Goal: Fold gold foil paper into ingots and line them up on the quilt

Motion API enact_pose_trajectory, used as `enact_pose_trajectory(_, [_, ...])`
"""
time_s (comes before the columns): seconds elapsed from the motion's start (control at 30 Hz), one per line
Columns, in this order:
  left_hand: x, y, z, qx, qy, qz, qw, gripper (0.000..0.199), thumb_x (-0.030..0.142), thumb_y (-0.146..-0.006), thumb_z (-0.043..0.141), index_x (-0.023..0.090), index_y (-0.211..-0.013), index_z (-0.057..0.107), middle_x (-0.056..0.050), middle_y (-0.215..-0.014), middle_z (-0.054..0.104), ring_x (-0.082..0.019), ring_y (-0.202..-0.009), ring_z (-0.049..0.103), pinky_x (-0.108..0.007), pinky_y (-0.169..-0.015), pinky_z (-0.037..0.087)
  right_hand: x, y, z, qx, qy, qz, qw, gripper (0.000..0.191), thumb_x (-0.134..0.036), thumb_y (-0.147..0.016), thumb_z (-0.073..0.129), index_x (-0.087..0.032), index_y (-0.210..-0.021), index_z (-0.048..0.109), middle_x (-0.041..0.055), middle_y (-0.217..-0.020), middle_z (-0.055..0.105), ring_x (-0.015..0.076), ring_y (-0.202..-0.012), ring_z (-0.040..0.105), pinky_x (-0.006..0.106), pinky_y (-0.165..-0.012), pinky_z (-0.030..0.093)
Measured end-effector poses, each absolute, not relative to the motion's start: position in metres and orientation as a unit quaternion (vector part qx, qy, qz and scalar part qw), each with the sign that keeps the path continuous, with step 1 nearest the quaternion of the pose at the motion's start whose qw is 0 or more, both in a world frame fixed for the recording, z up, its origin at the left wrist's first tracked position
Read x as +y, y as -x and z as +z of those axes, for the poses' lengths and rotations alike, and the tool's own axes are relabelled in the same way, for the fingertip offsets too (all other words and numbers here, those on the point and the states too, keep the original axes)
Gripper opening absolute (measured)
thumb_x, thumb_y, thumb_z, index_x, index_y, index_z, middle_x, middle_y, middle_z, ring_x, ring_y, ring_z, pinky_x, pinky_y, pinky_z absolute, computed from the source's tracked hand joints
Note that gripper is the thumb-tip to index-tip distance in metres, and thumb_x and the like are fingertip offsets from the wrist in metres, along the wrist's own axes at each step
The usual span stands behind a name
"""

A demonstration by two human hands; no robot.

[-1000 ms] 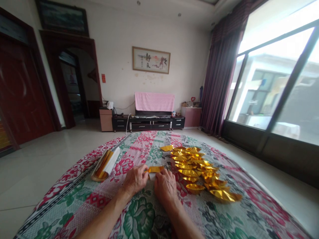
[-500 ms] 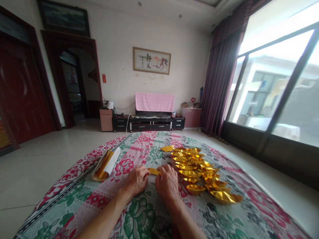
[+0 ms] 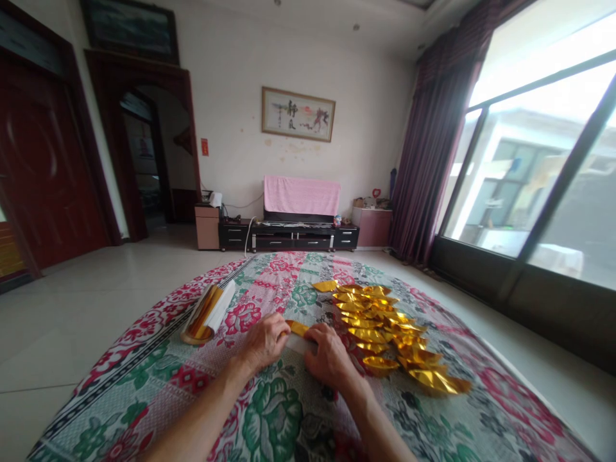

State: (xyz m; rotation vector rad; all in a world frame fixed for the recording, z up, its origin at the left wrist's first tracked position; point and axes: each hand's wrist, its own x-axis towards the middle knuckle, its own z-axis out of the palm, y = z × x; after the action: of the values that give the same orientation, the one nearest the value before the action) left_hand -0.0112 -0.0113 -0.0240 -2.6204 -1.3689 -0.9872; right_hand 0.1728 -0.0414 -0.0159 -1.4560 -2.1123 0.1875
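Between my two hands lies a sheet of gold foil paper (image 3: 297, 328), gold on its far part and white on the part nearer me. My left hand (image 3: 267, 341) pinches its left end with thumb and fingers closed. At the right end, my right hand (image 3: 328, 354) has its fingers bent and closed over the paper's edge. Just right of my right hand stand several folded gold paper ingots (image 3: 380, 366) in uneven rows. A flat-looking folded gold piece (image 3: 326, 286) rests at the far end of those rows.
A curled stack of gold and white paper (image 3: 206, 314) lies left of my hands. Everything rests on a round table with a flowered cloth (image 3: 272, 410). Beyond it are a low black cabinet (image 3: 293, 241) and a pink cloth (image 3: 302, 194); a window (image 3: 529, 167) is at right.
My right hand has turned and shifted slightly right along the paper, showing more of its white part. The left hand still pinches the left end. The view has tilted slightly.
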Motion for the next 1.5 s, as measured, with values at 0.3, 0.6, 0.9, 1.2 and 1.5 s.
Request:
enact_pose_trajectory(0.3, [-0.02,0.011,-0.017,-0.419,0.854,-0.308,-0.003,0.008,0.023,-0.073,0.059,0.02,-0.08,0.062,-0.003,-0.084,0.057,-0.016,-0.082,0.054,-0.027,-0.076,0.045,-0.041,-0.176,-0.012,-0.802,0.532,0.049,0.267,0.025,-0.013,-0.069,0.048,-0.019,-0.087,0.065,0.0049,-0.092,0.056,0.0146,-0.088,0.052,0.021,-0.08,0.036])
enact_pose_trajectory(0.6, [-0.023,0.003,-0.01,-0.382,0.877,-0.292,0.01,0.023,0.014,-0.075,0.054,0.022,-0.096,0.061,-0.003,-0.097,0.057,-0.018,-0.095,0.05,-0.031,-0.087,0.042,-0.047,-0.161,-0.011,-0.76,0.592,-0.006,0.269,0.017,-0.017,-0.078,0.045,-0.019,-0.082,0.062,0.0061,-0.088,0.057,0.0162,-0.084,0.053,0.024,-0.077,0.037])
enact_pose_trajectory(0.9, [-0.015,0.0,-0.021,-0.396,0.875,-0.28,0.014,0.024,0.017,-0.085,0.041,0.022,-0.09,0.063,-0.003,-0.091,0.056,-0.015,-0.091,0.051,-0.027,-0.083,0.043,-0.045,-0.166,-0.012,-0.755,0.58,0.041,0.302,0.019,-0.022,-0.077,0.048,-0.019,-0.088,0.063,0.0049,-0.084,0.06,0.0161,-0.081,0.055,0.024,-0.074,0.038])
enact_pose_trajectory(1.2, [-0.014,0.004,-0.021,-0.406,0.879,-0.249,0.013,0.025,0.017,-0.086,0.039,0.021,-0.088,0.063,-0.003,-0.092,0.055,-0.015,-0.089,0.05,-0.026,-0.08,0.042,-0.046,-0.177,-0.012,-0.798,0.531,0.031,0.284,0.024,-0.012,-0.074,0.048,-0.021,-0.085,0.066,0.0027,-0.096,0.061,0.0137,-0.089,0.052,0.024,-0.085,0.033])
enact_pose_trajectory(1.5, [-0.015,0.005,-0.021,-0.411,0.881,-0.235,0.016,0.028,0.014,-0.086,0.037,0.021,-0.089,0.064,-0.004,-0.09,0.057,-0.016,-0.088,0.051,-0.027,-0.08,0.042,-0.041,-0.18,-0.015,-0.791,0.528,0.052,0.304,0.025,-0.02,-0.085,0.044,-0.023,-0.087,0.068,0.0011,-0.095,0.063,0.0125,-0.09,0.054,0.024,-0.086,0.033])
